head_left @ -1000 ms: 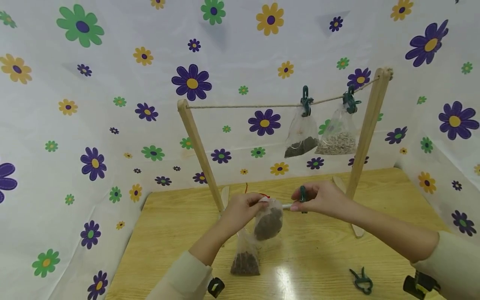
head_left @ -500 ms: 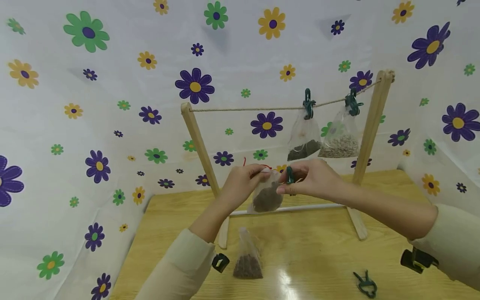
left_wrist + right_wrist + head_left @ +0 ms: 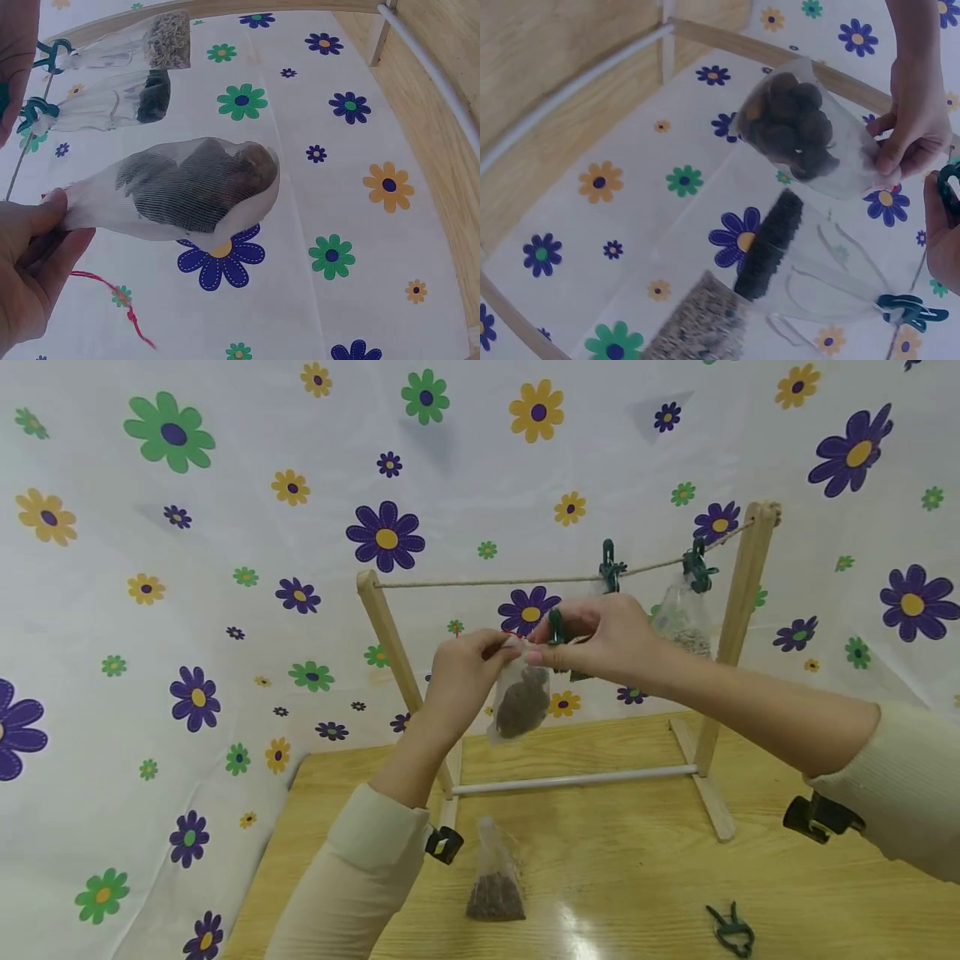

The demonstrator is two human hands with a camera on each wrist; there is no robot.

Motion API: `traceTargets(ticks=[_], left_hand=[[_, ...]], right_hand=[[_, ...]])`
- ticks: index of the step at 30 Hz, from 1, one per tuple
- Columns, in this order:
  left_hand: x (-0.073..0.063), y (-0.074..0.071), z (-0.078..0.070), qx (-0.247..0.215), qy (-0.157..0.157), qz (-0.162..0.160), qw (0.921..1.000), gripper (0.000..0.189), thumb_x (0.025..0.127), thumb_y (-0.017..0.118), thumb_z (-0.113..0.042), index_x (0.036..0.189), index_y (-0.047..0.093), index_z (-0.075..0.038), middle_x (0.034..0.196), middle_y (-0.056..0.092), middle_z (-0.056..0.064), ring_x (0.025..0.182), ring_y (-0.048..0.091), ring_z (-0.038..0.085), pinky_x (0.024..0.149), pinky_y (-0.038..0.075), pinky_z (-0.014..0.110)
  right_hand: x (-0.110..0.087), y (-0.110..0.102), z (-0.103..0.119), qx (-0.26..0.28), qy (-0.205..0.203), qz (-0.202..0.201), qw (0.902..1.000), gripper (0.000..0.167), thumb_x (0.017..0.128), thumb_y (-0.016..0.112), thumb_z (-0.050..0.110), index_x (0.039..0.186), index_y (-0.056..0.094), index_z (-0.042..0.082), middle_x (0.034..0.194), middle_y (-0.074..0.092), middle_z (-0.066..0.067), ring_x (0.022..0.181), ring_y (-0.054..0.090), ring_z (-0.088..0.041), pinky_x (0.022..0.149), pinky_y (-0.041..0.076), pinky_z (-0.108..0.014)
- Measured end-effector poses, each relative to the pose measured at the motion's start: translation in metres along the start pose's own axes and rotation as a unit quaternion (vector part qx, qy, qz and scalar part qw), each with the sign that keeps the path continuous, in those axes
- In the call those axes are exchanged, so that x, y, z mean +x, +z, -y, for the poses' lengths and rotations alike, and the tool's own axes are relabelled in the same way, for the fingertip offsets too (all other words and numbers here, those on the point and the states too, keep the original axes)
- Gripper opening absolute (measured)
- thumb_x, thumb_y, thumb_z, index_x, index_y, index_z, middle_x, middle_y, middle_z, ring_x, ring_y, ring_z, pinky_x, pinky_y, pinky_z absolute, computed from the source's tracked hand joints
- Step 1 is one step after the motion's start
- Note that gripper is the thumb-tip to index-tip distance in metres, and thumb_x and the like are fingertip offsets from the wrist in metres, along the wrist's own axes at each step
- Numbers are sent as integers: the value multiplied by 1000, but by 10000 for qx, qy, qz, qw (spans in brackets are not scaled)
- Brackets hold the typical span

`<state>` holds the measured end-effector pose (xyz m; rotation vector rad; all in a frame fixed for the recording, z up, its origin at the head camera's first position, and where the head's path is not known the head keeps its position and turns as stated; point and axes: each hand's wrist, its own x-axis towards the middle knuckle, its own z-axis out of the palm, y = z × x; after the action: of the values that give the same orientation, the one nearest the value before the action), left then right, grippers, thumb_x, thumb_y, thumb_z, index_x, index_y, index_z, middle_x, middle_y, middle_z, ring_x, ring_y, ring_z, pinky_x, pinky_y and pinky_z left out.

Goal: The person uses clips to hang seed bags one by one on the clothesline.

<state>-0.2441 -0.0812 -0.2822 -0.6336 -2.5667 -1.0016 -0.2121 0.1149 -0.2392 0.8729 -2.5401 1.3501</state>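
Note:
My left hand (image 3: 465, 672) pinches the gathered top of a sheer drawstring bag (image 3: 522, 702). Dark round lumps fill its bottom, plain in the right wrist view, and a red cord (image 3: 112, 292) trails from the neck. My right hand (image 3: 607, 639) holds a green spring clip (image 3: 556, 627) between thumb and fingers, its fingertips right by the bag's neck. Both hands are raised in front of the rope (image 3: 480, 582). On that rope, green clips (image 3: 609, 564) hold a bag of dark grains (image 3: 772, 247) and a bag of pale seeds (image 3: 684, 618); my right hand partly hides them in the head view.
The rope runs between two wooden posts (image 3: 393, 652) joined low down by a white rod (image 3: 577, 779). A second sheer bag with dark contents (image 3: 495, 885) stands on the wooden table (image 3: 622, 860). Another green clip (image 3: 731, 931) lies at the front right.
Both hands have risen from low over the table toward the rope, carrying the drawstring bag and the clip. The right hand has come closer to the bag's neck.

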Motion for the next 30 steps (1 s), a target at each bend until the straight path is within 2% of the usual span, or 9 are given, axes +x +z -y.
traceTargets(ticks=[4, 8, 12, 15, 20, 22, 24, 27, 30], left_hand=[[3, -4, -2, -285, -174, -30, 9994, 20, 90, 64, -16, 100, 71, -1, 89, 72, 10, 76, 64, 15, 67, 53, 24], [6, -6, -3, -83, 112, -122, 9998, 22, 93, 59, -13, 105, 70, 1, 96, 72, 13, 81, 67, 18, 71, 54, 26], [10, -9, -5, 116, 331, -298, 9989, 22, 94, 57, -11, 107, 69, 2, 100, 71, 15, 88, 69, 22, 75, 55, 29], [15, -11, -7, 178, 418, -438, 9980, 21, 94, 58, -10, 107, 70, 1, 101, 71, 14, 91, 69, 22, 78, 54, 30], [23, -12, -6, -186, 138, -505, 9985, 21, 93, 58, -9, 108, 70, 2, 92, 71, 14, 78, 65, 20, 71, 53, 28], [25, -12, -6, -390, -7, -463, 9982, 22, 93, 58, -9, 108, 69, 2, 92, 71, 14, 75, 65, 20, 70, 53, 26], [27, -12, -6, -517, -70, -455, 9976, 22, 93, 58, -8, 109, 69, 1, 97, 71, 14, 79, 67, 20, 73, 54, 26], [30, -11, -6, -555, -7, -583, 9968, 22, 94, 58, -7, 111, 69, -1, 102, 71, 13, 83, 68, 20, 75, 54, 26], [32, -10, -7, -514, 226, -922, 9942, 21, 94, 57, -7, 109, 70, -2, 100, 71, 12, 80, 68, 19, 74, 54, 27]], right_hand=[[10, -8, 10, 173, 115, -373, 9991, 19, 87, 70, 26, 92, 69, 8, 91, 72, -4, 83, 67, -14, 71, 48, -26], [21, -11, 18, 812, 238, -690, 9940, 18, 89, 67, 24, 92, 71, 7, 105, 70, -6, 95, 66, -14, 80, 48, -27], [37, -10, 23, 1628, 278, -977, 9814, 19, 91, 64, 18, 89, 71, 0, 116, 67, -10, 105, 63, -15, 91, 48, -28], [48, -10, 24, 1871, 260, -1125, 9755, 20, 91, 63, 14, 91, 71, -4, 120, 65, -11, 109, 62, -17, 94, 48, -30], [62, -11, 21, 1723, 227, -1147, 9781, 20, 91, 63, 14, 93, 70, -6, 122, 64, -11, 112, 60, -17, 92, 48, -27], [67, -12, 19, 1665, 276, -1095, 9796, 20, 91, 63, 14, 92, 71, -4, 122, 64, -10, 114, 59, -18, 89, 47, -26], [71, -13, 17, 1677, 331, -1002, 9802, 19, 91, 63, 15, 92, 71, -2, 123, 63, -10, 116, 58, -18, 87, 46, -27], [75, -13, 15, 1793, 367, -837, 9795, 18, 91, 63, 14, 94, 72, -1, 125, 62, -10, 118, 56, -18, 91, 45, -29], [79, -13, 13, 1788, 392, -730, 9804, 20, 92, 62, 14, 97, 70, -3, 127, 61, -12, 121, 55, -18, 97, 44, -32]])
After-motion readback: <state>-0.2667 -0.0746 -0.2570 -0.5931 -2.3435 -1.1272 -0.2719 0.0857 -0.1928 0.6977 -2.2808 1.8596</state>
